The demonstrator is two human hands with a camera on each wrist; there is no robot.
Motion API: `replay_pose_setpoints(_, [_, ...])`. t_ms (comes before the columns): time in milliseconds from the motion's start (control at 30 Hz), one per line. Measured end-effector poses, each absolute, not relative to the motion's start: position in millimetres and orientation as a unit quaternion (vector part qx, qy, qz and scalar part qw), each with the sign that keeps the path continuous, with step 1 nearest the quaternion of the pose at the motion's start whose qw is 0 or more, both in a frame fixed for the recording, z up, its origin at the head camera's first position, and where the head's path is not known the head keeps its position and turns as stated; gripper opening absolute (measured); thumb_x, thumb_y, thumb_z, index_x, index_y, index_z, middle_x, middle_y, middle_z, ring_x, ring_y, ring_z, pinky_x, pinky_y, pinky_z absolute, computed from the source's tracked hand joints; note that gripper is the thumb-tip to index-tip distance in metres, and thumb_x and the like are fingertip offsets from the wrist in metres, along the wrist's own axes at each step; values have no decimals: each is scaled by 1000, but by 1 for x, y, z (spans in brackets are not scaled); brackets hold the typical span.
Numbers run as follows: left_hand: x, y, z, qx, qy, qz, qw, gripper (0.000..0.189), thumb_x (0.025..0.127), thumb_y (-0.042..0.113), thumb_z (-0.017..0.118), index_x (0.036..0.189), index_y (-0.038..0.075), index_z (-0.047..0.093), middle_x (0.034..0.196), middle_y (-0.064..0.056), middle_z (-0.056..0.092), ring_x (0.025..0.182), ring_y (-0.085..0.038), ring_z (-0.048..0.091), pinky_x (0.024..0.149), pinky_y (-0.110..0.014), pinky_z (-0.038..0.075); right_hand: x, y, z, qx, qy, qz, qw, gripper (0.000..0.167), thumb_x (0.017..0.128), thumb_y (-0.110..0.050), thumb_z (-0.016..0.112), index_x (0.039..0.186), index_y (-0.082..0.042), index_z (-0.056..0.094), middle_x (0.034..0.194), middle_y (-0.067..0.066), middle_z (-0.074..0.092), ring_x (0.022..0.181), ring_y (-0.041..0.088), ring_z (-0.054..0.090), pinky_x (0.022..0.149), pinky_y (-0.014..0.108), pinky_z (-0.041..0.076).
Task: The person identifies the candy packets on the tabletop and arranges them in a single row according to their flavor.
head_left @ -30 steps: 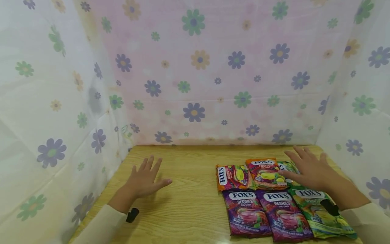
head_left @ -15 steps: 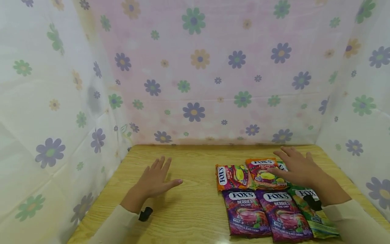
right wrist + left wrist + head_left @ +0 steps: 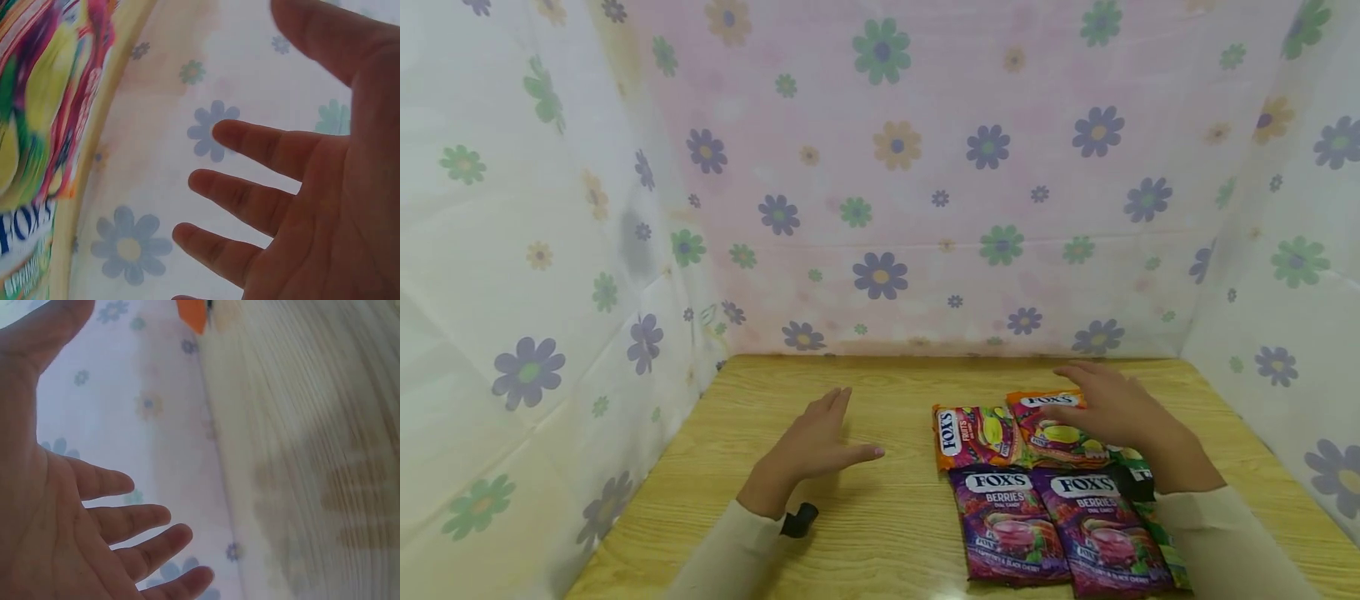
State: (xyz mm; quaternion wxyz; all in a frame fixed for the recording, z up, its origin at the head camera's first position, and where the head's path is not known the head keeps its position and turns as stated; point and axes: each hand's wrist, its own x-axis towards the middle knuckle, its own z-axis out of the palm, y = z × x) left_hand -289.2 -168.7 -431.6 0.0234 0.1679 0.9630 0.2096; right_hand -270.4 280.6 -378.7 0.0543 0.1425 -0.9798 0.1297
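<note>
My left hand (image 3: 808, 446) hovers over bare wood left of the candy bags, fingers extended and thumb out, holding nothing. Above the right-hand bags is my right hand (image 3: 1116, 408), its fingers loosely straight and nothing in its grasp. It partly covers an orange fruits candy bag (image 3: 1052, 429). Left of that bag, a second fruits candy bag (image 3: 973, 437) lies turned sideways. In front are two purple berries candy bags, the left berries bag (image 3: 1011, 529) and the right berries bag (image 3: 1105, 533). A green candy bag (image 3: 1172, 554) is mostly hidden under my right forearm.
The wooden table (image 3: 880, 517) carries all the bags on its right half. Flower-printed cloth (image 3: 925, 167) encloses the table at the back and both sides. A black wrist strap piece (image 3: 799, 521) shows at my left cuff.
My left hand has moved right, toward the middle of the table. My right hand has shifted left over the bags, covering more of the green one. The bags lie as before.
</note>
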Motion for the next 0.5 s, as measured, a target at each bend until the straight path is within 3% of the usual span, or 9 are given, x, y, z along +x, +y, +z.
replay_pose_setpoints(100, [-291,-154,-432,173,955,239,30,123,79,78,72,167,12,17,172,-14,20,157,-40,23,120,-64,32,-276,276,-380,159,-973,160,45,86,94,-67,61,150,-3,50,153,28,49,137,54,47,105,75,40])
replay_pose_setpoints(400, [-295,-116,-437,182,939,288,48,122,78,67,81,166,8,19,169,-18,26,155,-41,29,121,-60,34,-298,261,-390,175,-962,210,1,67,100,-48,65,150,-6,51,152,25,52,133,49,53,105,68,46])
replay_pose_setpoints(500, [-295,-104,-442,164,927,330,70,116,82,59,82,164,4,22,165,-21,34,147,-40,42,116,-59,41,-307,256,-394,184,-959,216,-4,66,101,-51,63,148,-7,54,150,23,55,129,46,59,102,65,49])
